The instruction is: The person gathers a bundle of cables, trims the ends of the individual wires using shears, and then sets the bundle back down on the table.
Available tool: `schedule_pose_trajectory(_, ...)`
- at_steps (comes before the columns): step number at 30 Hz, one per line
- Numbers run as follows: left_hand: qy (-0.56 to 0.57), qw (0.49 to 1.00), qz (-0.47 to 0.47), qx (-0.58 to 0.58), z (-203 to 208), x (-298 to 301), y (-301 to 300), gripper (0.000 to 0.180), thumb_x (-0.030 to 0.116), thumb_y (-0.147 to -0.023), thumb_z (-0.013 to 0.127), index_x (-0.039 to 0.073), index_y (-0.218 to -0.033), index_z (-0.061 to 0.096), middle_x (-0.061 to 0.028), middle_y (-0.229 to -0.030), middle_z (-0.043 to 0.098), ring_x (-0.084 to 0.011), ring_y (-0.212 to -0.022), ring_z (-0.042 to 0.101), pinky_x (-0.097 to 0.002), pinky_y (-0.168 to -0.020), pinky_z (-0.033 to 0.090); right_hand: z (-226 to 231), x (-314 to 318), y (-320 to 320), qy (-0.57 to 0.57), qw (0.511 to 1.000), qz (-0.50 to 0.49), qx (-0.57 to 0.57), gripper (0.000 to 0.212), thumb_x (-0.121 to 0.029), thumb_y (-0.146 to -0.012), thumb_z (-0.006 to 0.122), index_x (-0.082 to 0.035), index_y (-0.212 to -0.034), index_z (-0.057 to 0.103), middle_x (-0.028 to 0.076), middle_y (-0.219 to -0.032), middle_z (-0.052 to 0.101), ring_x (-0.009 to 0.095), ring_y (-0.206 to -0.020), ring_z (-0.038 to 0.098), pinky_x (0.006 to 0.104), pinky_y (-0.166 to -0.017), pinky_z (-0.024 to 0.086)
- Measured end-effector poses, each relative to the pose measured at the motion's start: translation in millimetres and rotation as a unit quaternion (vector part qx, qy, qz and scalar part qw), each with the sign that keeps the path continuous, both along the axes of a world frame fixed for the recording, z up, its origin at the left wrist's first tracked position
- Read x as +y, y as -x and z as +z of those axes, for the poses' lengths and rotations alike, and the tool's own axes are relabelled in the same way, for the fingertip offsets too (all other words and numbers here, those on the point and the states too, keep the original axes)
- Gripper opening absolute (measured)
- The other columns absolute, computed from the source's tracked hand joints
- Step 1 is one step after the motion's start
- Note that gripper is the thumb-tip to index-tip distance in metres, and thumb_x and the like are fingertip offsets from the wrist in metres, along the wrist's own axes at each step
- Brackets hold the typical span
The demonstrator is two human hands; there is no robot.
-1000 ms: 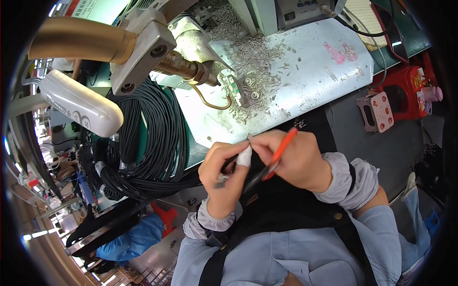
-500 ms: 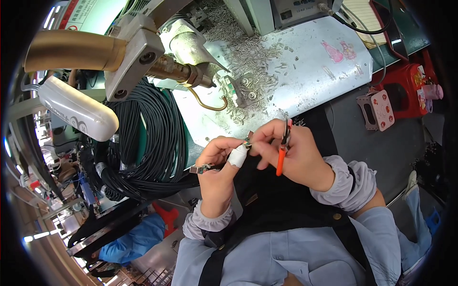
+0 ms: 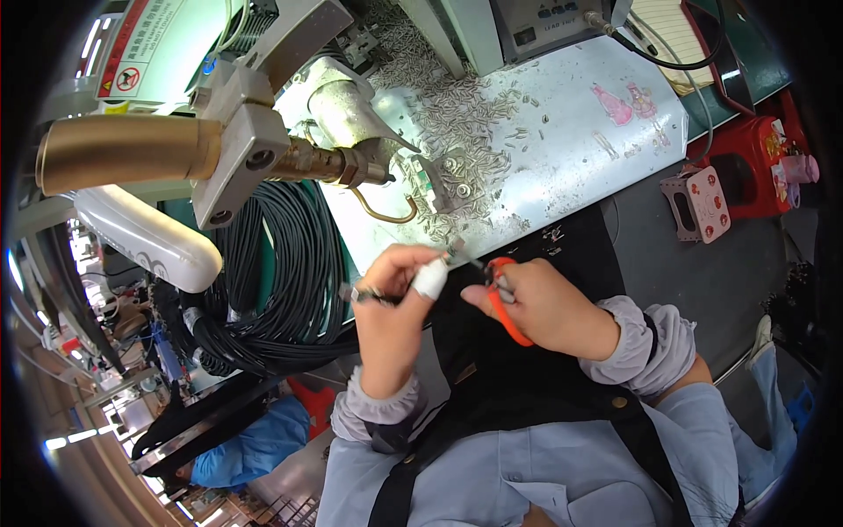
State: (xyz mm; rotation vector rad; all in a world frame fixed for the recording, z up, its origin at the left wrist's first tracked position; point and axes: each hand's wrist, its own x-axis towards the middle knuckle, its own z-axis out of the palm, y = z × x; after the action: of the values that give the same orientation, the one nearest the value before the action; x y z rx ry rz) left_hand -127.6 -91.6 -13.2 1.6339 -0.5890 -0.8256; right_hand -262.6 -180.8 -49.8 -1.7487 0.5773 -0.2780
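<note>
The left hand (image 3: 391, 303) is closed around a thin cable end (image 3: 362, 295), pinching it between thumb and fingers; one fingertip wears a white cot (image 3: 430, 277). A short stub of the cable pokes out to the left of the fist, and its tip points toward the right hand. The right hand (image 3: 549, 307) is wrapped around an orange-handled cutter (image 3: 502, 303), its nose meeting the cable tip in the gap between the two hands. Whether the blades are closed on the tip is too small to tell.

By my reading the step in hand is trimming or stripping the cable end. The next move calls for a steady left grip, the cutter square to the wire, and a light squeeze so only the outer layer gives.

Just beyond the hands lies the bench (image 3: 580, 132), pale and covered in small metal scraps (image 3: 457, 114). Up and left of the hands a brass hook (image 3: 386, 211) hangs from a machine nozzle (image 3: 325, 162). Left of the left hand a big coil of black cable (image 3: 281, 281) hangs. Far right of the right hand stands a red stool (image 3: 746, 162). Below left, another person in blue (image 3: 255, 443) works on the shop floor.
</note>
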Motion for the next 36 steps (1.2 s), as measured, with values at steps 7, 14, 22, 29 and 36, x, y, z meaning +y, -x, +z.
schedule_pose_trajectory(7, 0.066, 0.976, 0.008, 0.206, -12, -26, -39, 0.013, 0.001, -0.076, 0.060, -0.001, -0.088, 0.055, 0.0032, -0.066, 0.047, -0.0017, -0.051, 0.038, -0.0168, -0.043, 0.025, 8, -30, -34, -0.131, 0.980, -0.121, -0.082, 0.021, -0.016, -0.083, 0.057, 0.001, -0.073, 0.048, 0.003, -0.053, 0.047, 0.008, -0.045, 0.046, 0.0245, -0.041, 0.036)
schedule_pose_trajectory(14, 0.024, 0.979, -0.013, 0.203, -11, -33, -54, 0.019, 0.007, -0.074, 0.064, -0.001, -0.089, 0.055, 0.0028, -0.065, 0.048, -0.0019, -0.048, 0.036, -0.0171, -0.041, 0.024, 5, -50, -63, -0.049, 0.987, -0.121, -0.096, 0.015, -0.012, -0.083, 0.052, 0.002, -0.080, 0.051, 0.005, -0.058, 0.051, 0.009, -0.046, 0.046, 0.0238, -0.042, 0.037)
schedule_pose_trajectory(22, -0.027, 0.991, 0.002, 0.132, -12, -29, -55, 0.029, 0.015, -0.072, 0.067, 0.000, -0.095, 0.055, -0.0017, -0.076, 0.055, -0.0044, -0.054, 0.042, -0.0162, -0.044, 0.028, 4, -49, -63, 0.000, 0.987, -0.129, -0.101, 0.012, -0.008, -0.077, 0.054, 0.003, -0.078, 0.050, 0.010, -0.056, 0.047, 0.015, -0.047, 0.043, 0.0290, -0.046, 0.035)
schedule_pose_trajectory(29, -0.011, 0.988, -0.007, 0.153, -14, -26, -59, 0.026, 0.014, -0.074, 0.065, 0.001, -0.094, 0.055, -0.0017, -0.078, 0.056, -0.0042, -0.056, 0.043, -0.0165, -0.044, 0.030, 3, -47, -64, 0.029, 0.987, -0.126, -0.093, 0.013, -0.010, -0.078, 0.055, 0.002, -0.080, 0.050, 0.008, -0.055, 0.044, 0.013, -0.048, 0.039, 0.0275, -0.046, 0.032)
schedule_pose_trajectory(36, -0.030, 0.990, -0.033, 0.131, -4, -22, -50, 0.016, 0.013, -0.079, 0.060, 0.001, -0.089, 0.056, -0.0018, -0.076, 0.055, -0.0049, -0.060, 0.045, -0.0173, -0.047, 0.032, 7, -43, -56, -0.094, 0.984, -0.103, -0.110, 0.011, -0.011, -0.081, 0.054, 0.000, -0.080, 0.051, 0.002, -0.057, 0.044, 0.006, -0.051, 0.037, 0.0228, -0.046, 0.030)
